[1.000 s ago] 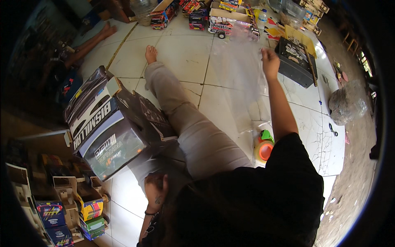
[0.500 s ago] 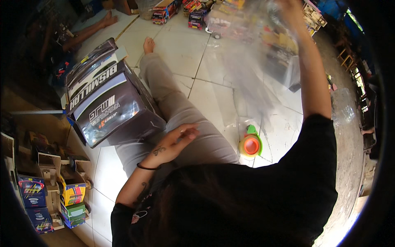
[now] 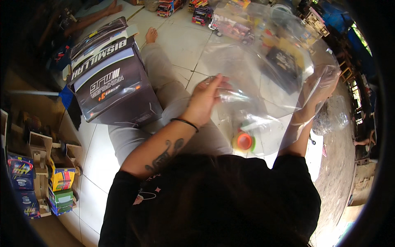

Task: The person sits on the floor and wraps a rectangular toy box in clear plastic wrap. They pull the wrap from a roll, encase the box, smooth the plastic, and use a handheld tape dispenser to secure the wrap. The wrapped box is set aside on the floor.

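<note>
Spreading across the upper right of the view, a large clear plastic bag (image 3: 263, 82) hangs in the air between both hands, its mouth held apart and nothing visible inside it; the toys and floor beyond show through the film. Pale floor tiles (image 3: 181, 41) lie bare ahead of the outstretched leg, the widest free ground in sight, hemmed at the far edge by a row of boxed toy trucks (image 3: 230, 26). Close on the left, a big dark printed carton (image 3: 111, 84) stands touching the leg in grey trousers, its top flaps shut. Smaller coloured boxes (image 3: 61, 187) stack along the left rim beside cardboard pieces. Behind the film a dark box (image 3: 284, 66) rests on the floor. The left hand (image 3: 205, 99) pinches the bag's near edge between thumb and fingers; the right hand (image 3: 323, 84) grips the far edge, wrapped in film. An orange and green round toy (image 3: 244, 141) sits on the tiles near the knee.
</note>
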Demonstrator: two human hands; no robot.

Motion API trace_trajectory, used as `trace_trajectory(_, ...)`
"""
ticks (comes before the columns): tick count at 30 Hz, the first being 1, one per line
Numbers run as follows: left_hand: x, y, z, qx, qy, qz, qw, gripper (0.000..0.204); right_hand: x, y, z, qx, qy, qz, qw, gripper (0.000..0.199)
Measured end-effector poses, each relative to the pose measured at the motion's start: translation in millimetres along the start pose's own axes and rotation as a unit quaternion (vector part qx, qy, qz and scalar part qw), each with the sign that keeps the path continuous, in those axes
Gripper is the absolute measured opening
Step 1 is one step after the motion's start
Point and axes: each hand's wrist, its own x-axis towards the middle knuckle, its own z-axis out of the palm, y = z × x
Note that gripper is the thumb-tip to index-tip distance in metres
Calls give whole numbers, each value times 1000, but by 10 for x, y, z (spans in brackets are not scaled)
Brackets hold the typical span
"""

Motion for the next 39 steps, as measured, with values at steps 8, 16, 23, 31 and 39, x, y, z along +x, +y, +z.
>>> trace_trajectory(8, -167, -256, -287, 0, -19, -205, 978, 25, -698, 428, 158, 42, 15, 122, 992, 28)
trace_trajectory(16, 0, -289, -618, 25, 136, 9, 990, 9, -348, 861, 114, -326, 10, 199, 924, 54)
trace_trajectory(23, 161, -86, -517, -32, 217, 113, 969, 10, -2284, 527, -1716, -668, -390, 375, 512, 60)
trace_trajectory(31, 308, 176, -363, -19, 174, 126, 976, 36, -3296, 190, -1341, -671, -227, 421, 567, 62)
trace_trajectory(39, 439, 538, -336, 23, 151, 219, 964, 44, -3040, -551, -2583, -608, -526, 416, 426, 38)
